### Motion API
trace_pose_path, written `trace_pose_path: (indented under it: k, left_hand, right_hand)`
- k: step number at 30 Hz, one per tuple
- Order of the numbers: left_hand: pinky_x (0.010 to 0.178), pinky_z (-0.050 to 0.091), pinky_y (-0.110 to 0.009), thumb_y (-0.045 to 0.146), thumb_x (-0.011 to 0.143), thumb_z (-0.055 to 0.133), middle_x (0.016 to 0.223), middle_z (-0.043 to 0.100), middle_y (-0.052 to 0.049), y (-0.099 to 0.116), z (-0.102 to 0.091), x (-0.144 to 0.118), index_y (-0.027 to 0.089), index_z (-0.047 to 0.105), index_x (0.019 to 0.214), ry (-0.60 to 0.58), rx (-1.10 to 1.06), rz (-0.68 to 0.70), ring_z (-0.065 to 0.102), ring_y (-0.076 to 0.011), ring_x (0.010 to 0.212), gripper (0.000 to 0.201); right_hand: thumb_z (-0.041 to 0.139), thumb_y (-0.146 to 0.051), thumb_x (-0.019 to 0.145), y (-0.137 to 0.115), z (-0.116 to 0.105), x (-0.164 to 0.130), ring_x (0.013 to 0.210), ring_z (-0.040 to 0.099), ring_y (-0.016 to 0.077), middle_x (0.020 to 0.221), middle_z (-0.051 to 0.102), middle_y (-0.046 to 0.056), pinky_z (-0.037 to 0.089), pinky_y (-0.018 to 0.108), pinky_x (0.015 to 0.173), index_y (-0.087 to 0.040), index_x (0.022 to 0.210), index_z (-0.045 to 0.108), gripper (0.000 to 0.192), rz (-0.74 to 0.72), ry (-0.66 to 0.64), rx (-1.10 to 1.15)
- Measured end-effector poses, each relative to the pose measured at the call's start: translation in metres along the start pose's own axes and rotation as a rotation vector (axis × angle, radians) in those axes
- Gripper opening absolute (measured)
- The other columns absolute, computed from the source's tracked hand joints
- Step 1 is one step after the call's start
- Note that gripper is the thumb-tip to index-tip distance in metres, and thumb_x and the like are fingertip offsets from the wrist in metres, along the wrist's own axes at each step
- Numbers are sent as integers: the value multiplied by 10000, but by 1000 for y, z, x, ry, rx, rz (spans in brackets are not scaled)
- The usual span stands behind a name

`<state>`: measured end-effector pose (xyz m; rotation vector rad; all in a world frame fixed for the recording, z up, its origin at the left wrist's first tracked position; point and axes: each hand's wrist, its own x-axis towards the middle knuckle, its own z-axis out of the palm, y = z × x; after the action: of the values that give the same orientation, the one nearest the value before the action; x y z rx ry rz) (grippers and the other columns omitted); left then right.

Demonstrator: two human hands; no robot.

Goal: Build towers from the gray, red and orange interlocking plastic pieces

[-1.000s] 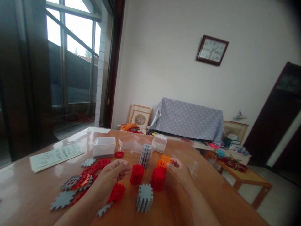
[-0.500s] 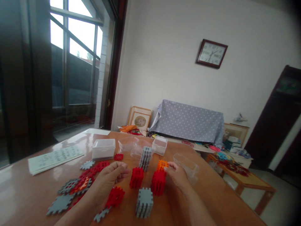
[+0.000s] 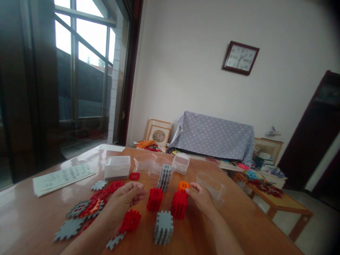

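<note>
My left hand [image 3: 130,194] hovers over the table's left middle, fingers loosely curled together, nothing visible in them. Beneath it lie red interlocking tiles [image 3: 130,221] and a grey notched piece [image 3: 115,242]. At the right, the thumb and fingertips of my right hand [image 3: 200,198] close on the edge of an orange tile [image 3: 183,186], which is behind a red tile stack [image 3: 180,205]. Further left is another red stack [image 3: 154,199]. A tall grey stack [image 3: 164,178] stands behind, and a lighter grey stack [image 3: 164,226] in front.
Loose grey tiles [image 3: 69,228] and red tiles [image 3: 101,194] spread across the left. White-lidded box [image 3: 117,167], clear containers [image 3: 145,162], a small clear box [image 3: 181,163] and a clear tray [image 3: 211,186] lie further back. Written paper sheets [image 3: 63,179] rest at far left.
The view shifts very slightly. Both hands and the stacks keep practically the same places.
</note>
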<state>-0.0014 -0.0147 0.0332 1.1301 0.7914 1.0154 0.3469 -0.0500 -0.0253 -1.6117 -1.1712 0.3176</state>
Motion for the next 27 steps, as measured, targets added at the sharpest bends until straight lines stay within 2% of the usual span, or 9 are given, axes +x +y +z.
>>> trace_pose_path:
  k: [5,11,15,18,21,24,27]
  left_hand:
    - [834,463,-301,491,815,772,916,735,-46,-1,-2,4,185,644,925,5,-12,6,648,-179,879,350]
    - [806,458,-287,482,835,756,931,738,-62,-2,-14,11,178,668,934,21,-12,73,649,-171,862,332]
    - [780,454,-268,467,825,762,918,746,-57,3,-22,12,183,671,911,86,-4,145,654,-164,846,310]
    - [751,456,-260,450,803,774,885,746,-51,9,-30,14,184,659,890,141,-16,160,653,-155,804,302]
    - [753,473,-273,441,782,771,871,741,-46,16,-43,17,185,646,889,225,-11,186,656,-159,775,304]
    - [737,483,-284,436,802,718,843,720,-32,20,-54,20,185,628,877,316,54,225,654,-162,739,277]
    - [639,443,-269,385,811,663,742,670,-4,18,-59,20,185,628,863,306,314,236,607,-153,643,210]
  right_hand:
    - [689,-580,770,-22,-7,-6,906,704,292,934,786,83,521,371,827,-173,960,772,457,22,94,56]
    - [611,-574,875,-70,-18,-29,823,625,221,851,718,19,466,305,757,-193,937,722,402,26,199,113]
    - [588,-571,918,-109,-6,-65,800,589,193,843,678,14,449,275,712,-195,896,692,390,7,139,216]
    - [569,-575,944,-127,12,-95,715,530,165,752,614,-3,410,252,641,-199,775,631,417,-25,54,235]
    - [542,-590,961,-123,31,-116,616,437,142,634,465,-43,366,239,575,-218,669,515,473,-83,38,199]
    - [546,-584,965,-104,43,-123,580,403,135,615,414,-53,341,240,546,-227,655,472,478,-121,31,162]
    - [552,-541,980,-90,46,-123,590,416,136,632,410,-52,346,246,567,-231,662,454,455,-203,-10,124]
